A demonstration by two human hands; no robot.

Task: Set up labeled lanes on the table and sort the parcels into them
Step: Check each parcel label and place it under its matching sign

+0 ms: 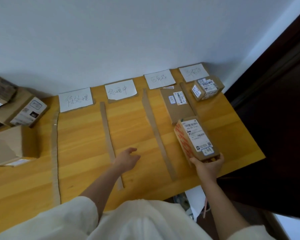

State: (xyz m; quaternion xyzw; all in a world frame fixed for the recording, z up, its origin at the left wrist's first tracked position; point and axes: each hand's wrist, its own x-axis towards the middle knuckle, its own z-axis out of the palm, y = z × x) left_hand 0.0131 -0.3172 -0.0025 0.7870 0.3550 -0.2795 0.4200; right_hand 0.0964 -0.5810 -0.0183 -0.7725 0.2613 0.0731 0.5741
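Four handwritten paper labels lie along the far edge of the table: first label (75,99), second label (120,90), third label (159,79) and fourth label (194,72). Four cardboard strips divide the lanes. Three parcels sit in the right-hand lanes, and at least three more are piled at the left end. Two hands are in view.

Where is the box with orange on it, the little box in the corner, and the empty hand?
Orange-printed box (197,135), head view, on its white shipping label.
Little box (207,88), head view, on its top face.
Left hand (127,158), head view, back of the hand.
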